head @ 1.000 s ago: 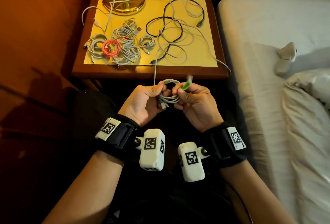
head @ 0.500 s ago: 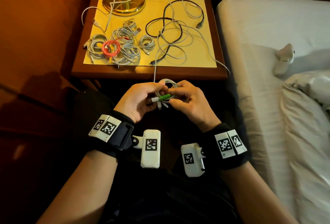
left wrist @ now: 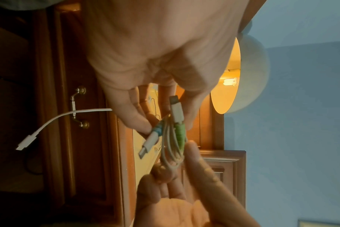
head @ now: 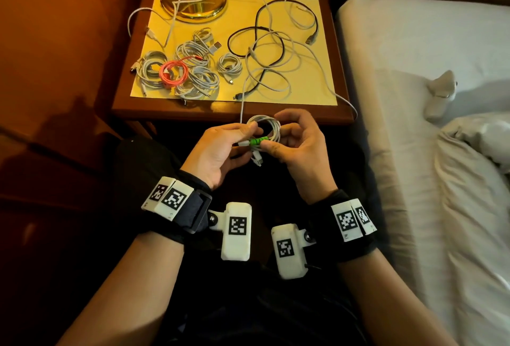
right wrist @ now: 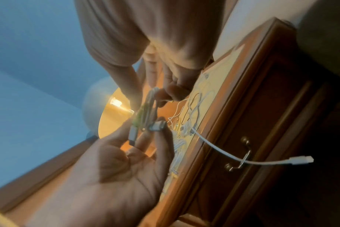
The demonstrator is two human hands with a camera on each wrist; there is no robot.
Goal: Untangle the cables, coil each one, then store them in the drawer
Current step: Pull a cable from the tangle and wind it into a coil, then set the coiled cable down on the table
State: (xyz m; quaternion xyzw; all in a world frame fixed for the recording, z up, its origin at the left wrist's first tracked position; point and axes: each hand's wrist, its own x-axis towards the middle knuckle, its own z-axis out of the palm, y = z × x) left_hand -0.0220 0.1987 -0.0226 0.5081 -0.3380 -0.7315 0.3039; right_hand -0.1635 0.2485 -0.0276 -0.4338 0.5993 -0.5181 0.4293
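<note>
A small coil of white cable (head: 266, 127) with a green strain relief (head: 258, 142) sits between both hands in front of the nightstand. My left hand (head: 245, 139) pinches its left side with the thumb on top. My right hand (head: 276, 137) curls round the right side, thumb by the green part. The left wrist view shows the coil (left wrist: 170, 147) with two plug ends sticking out. On the yellow mat (head: 317, 42) lie several finished coils (head: 190, 69) at the left and a loose tangle of white and black cables (head: 270, 50) at the right.
A brass lamp base (head: 193, 0) stands at the mat's back left. The drawer front with its brass handle (right wrist: 241, 155) is below the nightstand top (head: 165, 109), and a white cable end (right wrist: 272, 161) hangs before it. A bed (head: 427, 152) lies to the right.
My right hand brought the green-ended plug down from above the coil and laid it across the coil. Its fingers have since spread wider. The left hand kept its hold.
</note>
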